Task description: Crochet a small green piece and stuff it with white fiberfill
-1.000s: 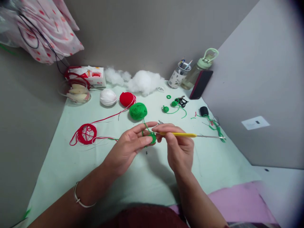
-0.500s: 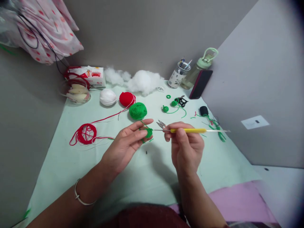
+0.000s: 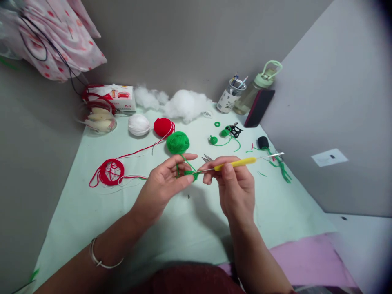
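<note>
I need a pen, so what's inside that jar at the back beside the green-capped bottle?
A few pens stick up above the jar rim; its printed wall hides their lower ends and anything else inside.

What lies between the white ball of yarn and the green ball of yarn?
The head view shows a red ball of yarn there, between the white ball of yarn and the green ball of yarn.

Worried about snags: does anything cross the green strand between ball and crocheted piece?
Nothing visible. The strand runs clear from the green ball to the piece in the left hand; the scissors lie right of it, behind the hook in the right hand.
</note>
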Available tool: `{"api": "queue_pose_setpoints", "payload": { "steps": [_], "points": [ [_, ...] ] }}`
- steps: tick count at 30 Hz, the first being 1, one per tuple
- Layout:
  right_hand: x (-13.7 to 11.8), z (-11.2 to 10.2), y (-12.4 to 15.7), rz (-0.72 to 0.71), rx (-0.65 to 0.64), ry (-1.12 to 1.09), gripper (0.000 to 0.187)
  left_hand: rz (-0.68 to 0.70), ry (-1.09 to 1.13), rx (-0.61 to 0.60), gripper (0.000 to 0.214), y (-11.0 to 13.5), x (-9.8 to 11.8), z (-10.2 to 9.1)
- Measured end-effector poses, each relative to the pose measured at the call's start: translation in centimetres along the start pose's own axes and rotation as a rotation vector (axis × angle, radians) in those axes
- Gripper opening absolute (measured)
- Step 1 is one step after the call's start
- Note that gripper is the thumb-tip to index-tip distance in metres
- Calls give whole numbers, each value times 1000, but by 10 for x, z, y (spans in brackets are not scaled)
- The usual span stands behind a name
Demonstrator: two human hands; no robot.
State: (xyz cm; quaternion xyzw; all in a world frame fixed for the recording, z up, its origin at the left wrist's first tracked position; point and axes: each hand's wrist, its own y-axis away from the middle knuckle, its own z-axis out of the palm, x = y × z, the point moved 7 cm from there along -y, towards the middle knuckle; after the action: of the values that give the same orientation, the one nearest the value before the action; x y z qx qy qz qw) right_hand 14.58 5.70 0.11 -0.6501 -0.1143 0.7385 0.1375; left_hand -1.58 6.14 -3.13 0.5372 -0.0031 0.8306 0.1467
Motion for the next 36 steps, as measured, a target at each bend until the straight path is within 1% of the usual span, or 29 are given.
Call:
{"api": "queue_pose_setpoints", "payload": {
  "steps": [3, 5, 7, 9, 10, 11, 12, 14, 17, 19, 20, 22, 23, 25, 26, 28, 29, 30, 32, 34, 36],
  "points": [
    [-12, 2, 6, -139, 9, 215, 22, 48, -98, 46, 33, 0, 4, -2],
    [-20, 8, 13, -290, -37, 372, 23, 78, -147, 89, 34, 1, 5, -3],
    [-24, 17, 22, -454, -101, 552, 26, 94, -140, 122, 37, 2, 5, -3],
    [-25, 23, 30, -592, -109, 738, 28, 44, -40, 100, 45, 2, 0, 0],
    [-25, 24, 32, -630, -94, 806, 30, -19, 39, 67, 49, 1, -4, 3],
    [-25, 23, 33, -646, -74, 829, 31, -93, 126, 27, 52, 0, -9, 5],
    [-26, 21, 33, -636, -49, 796, 32, -162, 207, -7, 54, 0, -13, 8],
    [-27, 12, 26, -534, 14, 595, 27, -237, 315, -30, 51, -1, -15, 8],
    [-18, -2, 12, -286, 95, 213, 22, -198, 333, -24, 43, -3, -9, 4],
    [-11, 0, 6, -173, 64, 91, 21, -167, 291, -64, 39, -2, -7, 7],
    [-9, 3, 4, -148, 34, 81, 21, -152, 265, -83, 38, -1, -8, 9],
    [-9, 8, 4, -156, -3, 129, 20, -119, 209, -87, 37, 0, -9, 11],
    [-10, 9, 6, -182, -11, 176, 20, -101, 186, -69, 38, 1, -9, 10],
    [-15, 12, 11, -278, -25, 317, 23, -88, 174, -27, 41, 1, -10, 9],
    [-18, 15, 15, -347, -40, 410, 26, -101, 196, -19, 43, 1, -11, 8],
    [-24, 19, 22, -481, -78, 578, 33, -164, 285, -40, 43, 0, -14, 10],
    [-26, 19, 23, -519, -81, 610, 34, -201, 333, -55, 41, -1, -15, 11],
    [-27, 16, 22, -515, -63, 594, 33, -228, 372, -63, 39, -2, -16, 11],
    [-24, 4, 16, -405, 21, 433, 25, -235, 404, -57, 34, -4, -14, 9],
    [-14, -5, 8, -232, 82, 204, 20, -195, 379, -37, 30, -6, -11, 5],
    [-4, -4, 3, -94, 49, 49, 19, -150, 297, -36, 29, -5, -10, 5]
  ]
}}
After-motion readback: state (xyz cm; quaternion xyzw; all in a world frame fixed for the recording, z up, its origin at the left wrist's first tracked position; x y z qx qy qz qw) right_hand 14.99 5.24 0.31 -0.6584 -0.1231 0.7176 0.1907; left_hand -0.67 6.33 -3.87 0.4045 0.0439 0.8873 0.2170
